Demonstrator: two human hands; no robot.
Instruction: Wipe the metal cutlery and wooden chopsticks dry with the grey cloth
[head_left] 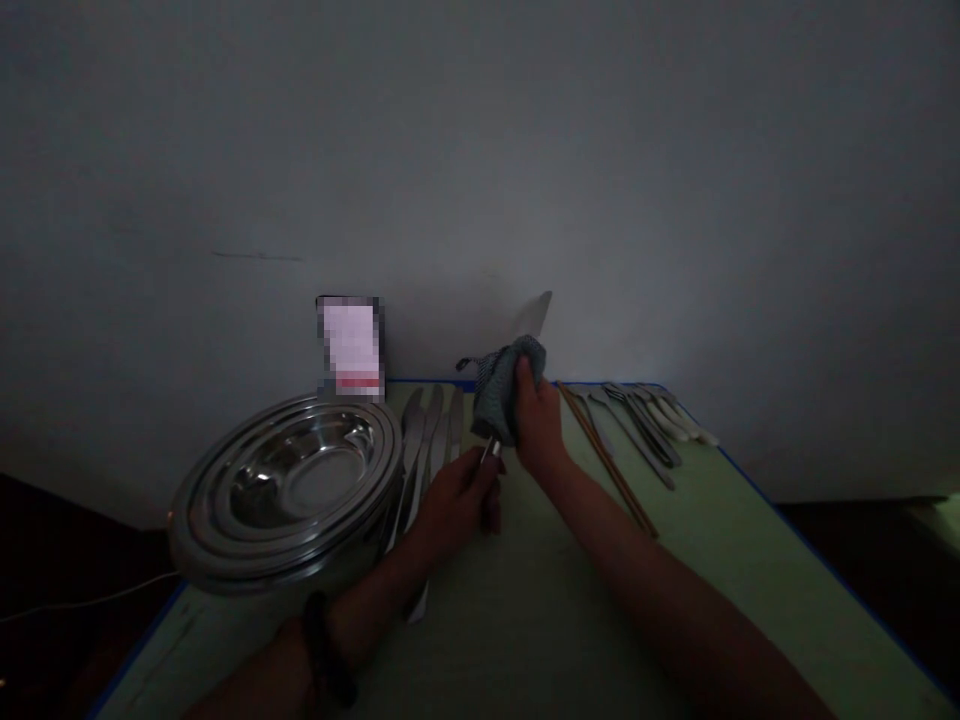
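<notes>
In the middle of the head view a knife (537, 316) is held up at a slant, its blade tip pointing away toward the wall. My left hand (459, 500) is closed around the knife's handle. My right hand (538, 418) is closed on a grey-blue cloth (495, 398), which is wrapped around the middle of the blade, thumb on top. Only the tip and a bit of the handle show on either side of the cloth. Several table knives (431, 440) lie side by side just left of my left hand.
Stacked metal plates (202, 535) stand on the green table (720, 610) at the left. A lit screen (351, 345) leans behind them. To the right lie chopsticks (611, 465), several metal utensils (649, 425) and white-handled cutlery (679, 415). A pale wall (480, 150) borders the table's far edge.
</notes>
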